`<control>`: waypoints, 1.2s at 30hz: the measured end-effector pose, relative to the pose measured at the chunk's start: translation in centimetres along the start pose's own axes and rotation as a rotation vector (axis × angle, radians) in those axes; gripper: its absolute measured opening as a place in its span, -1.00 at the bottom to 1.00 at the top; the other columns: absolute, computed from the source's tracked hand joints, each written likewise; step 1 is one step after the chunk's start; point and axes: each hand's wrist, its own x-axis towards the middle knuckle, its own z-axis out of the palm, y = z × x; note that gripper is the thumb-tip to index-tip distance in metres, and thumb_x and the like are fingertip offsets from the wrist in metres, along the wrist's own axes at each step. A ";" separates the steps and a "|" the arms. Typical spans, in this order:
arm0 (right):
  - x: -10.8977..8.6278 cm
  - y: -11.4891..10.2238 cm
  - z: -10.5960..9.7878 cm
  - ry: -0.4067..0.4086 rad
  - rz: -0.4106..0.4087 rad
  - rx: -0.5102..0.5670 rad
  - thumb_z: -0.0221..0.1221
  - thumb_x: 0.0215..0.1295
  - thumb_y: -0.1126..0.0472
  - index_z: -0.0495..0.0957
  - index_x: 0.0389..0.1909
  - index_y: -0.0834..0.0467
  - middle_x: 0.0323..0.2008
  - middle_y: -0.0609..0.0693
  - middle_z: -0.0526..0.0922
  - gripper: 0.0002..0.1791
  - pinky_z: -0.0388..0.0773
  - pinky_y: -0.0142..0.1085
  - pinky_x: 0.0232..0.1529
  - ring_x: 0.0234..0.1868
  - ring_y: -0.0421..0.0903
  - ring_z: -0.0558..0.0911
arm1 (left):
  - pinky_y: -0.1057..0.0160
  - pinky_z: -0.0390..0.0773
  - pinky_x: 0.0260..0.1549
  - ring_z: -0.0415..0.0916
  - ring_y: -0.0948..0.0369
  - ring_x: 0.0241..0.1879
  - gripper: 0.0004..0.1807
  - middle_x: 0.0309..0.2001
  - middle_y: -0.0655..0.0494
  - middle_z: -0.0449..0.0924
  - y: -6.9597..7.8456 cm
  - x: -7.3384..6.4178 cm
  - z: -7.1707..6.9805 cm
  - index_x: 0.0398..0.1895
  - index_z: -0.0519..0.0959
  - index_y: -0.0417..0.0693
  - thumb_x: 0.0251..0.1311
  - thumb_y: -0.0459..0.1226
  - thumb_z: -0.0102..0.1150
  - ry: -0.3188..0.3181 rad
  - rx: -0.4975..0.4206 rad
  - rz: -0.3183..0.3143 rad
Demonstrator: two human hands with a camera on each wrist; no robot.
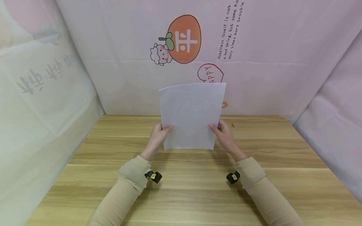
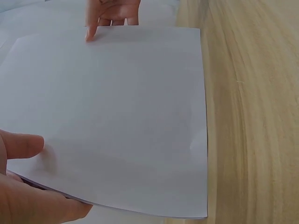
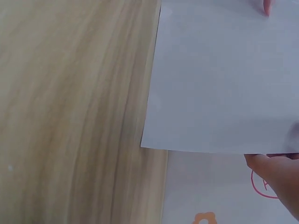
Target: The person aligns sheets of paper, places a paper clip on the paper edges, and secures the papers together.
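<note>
Printed backdrop (image 1: 135, 75) rises behind wood-grained table (image 1: 192, 194), paper (image 1: 190, 113) and, perhaps, a clip (image 1: 233, 125).

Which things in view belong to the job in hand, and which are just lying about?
In the job:
white paper, held at both side edges
left grip and right grip, thumbs on its near face

Apparently just about:
small clip-like item on the table, untouched, though possibly wanted later
printed backdrop behind
</note>
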 end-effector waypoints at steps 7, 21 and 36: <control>0.4 -0.4 0.0 0.042 -0.016 0.051 -0.06 0.47 0.11 0.22 0.34 0.27 0.16 0.28 0.45 -0.48 0.47 -0.50 -0.03 -0.03 -0.32 0.53 | -0.03 0.29 0.26 0.32 0.00 0.28 -0.50 0.27 -0.13 0.39 0.5 0.2 -0.2 0.29 0.32 -0.24 0.34 -0.22 0.02 0.012 -0.026 0.007; 0.5 -1.7 0.5 0.103 -0.063 0.071 -0.15 0.50 0.08 0.18 0.35 0.30 0.26 0.22 0.37 -0.47 0.34 -0.33 0.24 0.19 -0.11 0.43 | 0.00 0.32 0.23 0.42 0.00 0.18 -0.50 0.15 -0.18 0.50 1.2 0.3 -0.1 0.20 0.41 -0.29 0.35 -0.12 -0.01 0.086 -0.101 0.076; 0.4 -1.7 1.1 0.129 -0.056 0.125 -0.24 0.52 0.01 0.07 0.41 0.24 0.31 0.18 0.29 -0.42 0.19 -0.11 0.36 0.29 -0.04 0.32 | 0.02 0.26 0.27 0.40 -0.01 0.18 -0.52 0.13 -0.22 0.49 1.4 0.3 0.3 0.19 0.40 -0.32 0.39 -0.13 -0.10 0.109 -0.176 0.124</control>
